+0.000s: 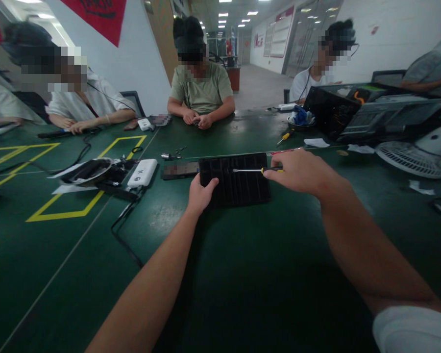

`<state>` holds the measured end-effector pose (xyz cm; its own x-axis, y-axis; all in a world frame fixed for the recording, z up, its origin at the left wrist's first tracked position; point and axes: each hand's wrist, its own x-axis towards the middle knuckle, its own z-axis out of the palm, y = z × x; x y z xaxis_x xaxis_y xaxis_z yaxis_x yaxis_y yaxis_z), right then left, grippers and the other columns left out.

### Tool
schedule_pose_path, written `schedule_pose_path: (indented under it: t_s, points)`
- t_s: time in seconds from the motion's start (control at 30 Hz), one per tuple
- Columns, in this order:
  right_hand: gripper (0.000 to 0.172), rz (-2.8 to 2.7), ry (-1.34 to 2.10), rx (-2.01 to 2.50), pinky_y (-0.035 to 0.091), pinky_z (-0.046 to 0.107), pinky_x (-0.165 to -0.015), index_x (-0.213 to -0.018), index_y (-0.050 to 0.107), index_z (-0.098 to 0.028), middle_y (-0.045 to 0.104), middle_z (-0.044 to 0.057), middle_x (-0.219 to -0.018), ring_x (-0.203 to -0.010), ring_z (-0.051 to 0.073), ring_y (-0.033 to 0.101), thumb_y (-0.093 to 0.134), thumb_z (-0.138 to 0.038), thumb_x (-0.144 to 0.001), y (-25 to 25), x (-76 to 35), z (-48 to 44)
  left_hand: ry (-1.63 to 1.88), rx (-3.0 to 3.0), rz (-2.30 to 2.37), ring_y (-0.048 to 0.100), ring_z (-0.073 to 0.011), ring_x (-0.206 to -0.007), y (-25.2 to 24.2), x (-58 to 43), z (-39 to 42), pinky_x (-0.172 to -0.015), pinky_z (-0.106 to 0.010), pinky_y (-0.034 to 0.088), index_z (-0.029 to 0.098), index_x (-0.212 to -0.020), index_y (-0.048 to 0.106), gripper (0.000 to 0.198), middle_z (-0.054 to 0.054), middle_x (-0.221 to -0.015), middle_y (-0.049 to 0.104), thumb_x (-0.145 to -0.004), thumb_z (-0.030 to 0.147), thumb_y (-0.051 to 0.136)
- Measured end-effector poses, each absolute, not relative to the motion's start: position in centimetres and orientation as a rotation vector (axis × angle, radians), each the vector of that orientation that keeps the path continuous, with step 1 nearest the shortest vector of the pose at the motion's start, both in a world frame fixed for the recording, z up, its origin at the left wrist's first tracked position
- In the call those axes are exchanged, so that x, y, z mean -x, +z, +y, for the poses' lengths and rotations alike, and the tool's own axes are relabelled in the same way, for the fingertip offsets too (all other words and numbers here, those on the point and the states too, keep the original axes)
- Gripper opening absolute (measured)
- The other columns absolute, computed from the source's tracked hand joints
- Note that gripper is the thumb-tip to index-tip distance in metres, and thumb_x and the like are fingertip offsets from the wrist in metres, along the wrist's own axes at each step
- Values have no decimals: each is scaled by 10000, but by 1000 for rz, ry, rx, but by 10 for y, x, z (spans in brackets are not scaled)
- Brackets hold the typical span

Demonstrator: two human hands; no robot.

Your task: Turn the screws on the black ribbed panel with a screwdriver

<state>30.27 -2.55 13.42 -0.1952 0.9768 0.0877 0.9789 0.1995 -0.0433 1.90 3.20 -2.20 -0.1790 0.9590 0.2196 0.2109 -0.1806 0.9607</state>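
A black ribbed panel (238,189) lies flat on the dark green table (242,274) in front of me. My left hand (200,193) grips its near left corner, thumb on top. My right hand (297,171) is closed on a small screwdriver (255,170) with a yellow-and-black handle. Its thin metal shaft lies almost level over the panel, tip pointing left near the panel's upper middle.
A white power bank (142,172) and black parts with cables lie left of the panel. Loose screws (171,156) sit behind it. A white fan (419,154) and an opened black machine (367,110) stand at right. Several other people sit around the table.
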Motion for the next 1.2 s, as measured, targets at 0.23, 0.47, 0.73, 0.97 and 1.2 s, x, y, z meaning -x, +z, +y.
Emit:
schedule_pose_path:
  t_s: [0.23,0.47,0.73,0.97,1.2]
  points:
    - [236,-2338,-47,1918,362,383,-675,-1079,725,-247,775,106,-982,-884,302,676,673,-418,-925,134,-305,-26,1424,-1407,1392,785,-313,-1035,-23,-19,33,-1047,-527,614,189,-1105,756,344,-107,-1102,829,-805,343,824]
    - [237,-2321,-23,1927,355,385,-671,-1045,765,-248,778,107,-961,-884,302,679,677,-438,-934,136,-303,-27,1416,-1411,1401,785,-308,-1040,-22,-19,32,-1054,-527,616,190,-1100,755,327,-107,-1098,826,-814,334,823]
    - [269,-2318,-17,1929,402,395,-698,-1073,786,-247,791,112,-980,-892,308,691,672,-448,-937,136,-303,-26,1419,-1419,1406,792,-325,-1035,-21,-20,31,-1043,-544,620,187,-1094,756,331,-116,-1102,835,-805,335,820]
    - [346,-2330,-47,1939,472,431,-755,-1137,831,-244,816,139,-1049,-956,346,723,649,-474,-955,137,-302,-27,1417,-1413,1399,791,-323,-1062,-22,-19,32,-1055,-539,619,190,-1112,751,342,-117,-1121,832,-812,339,820]
    - [431,-2310,-71,2020,526,475,-800,-1115,869,-258,823,161,-1111,-1036,386,734,570,-545,-994,139,-300,-29,1413,-1411,1401,788,-328,-1093,-23,-18,32,-1072,-540,611,190,-1131,747,368,-115,-1147,834,-808,349,822]
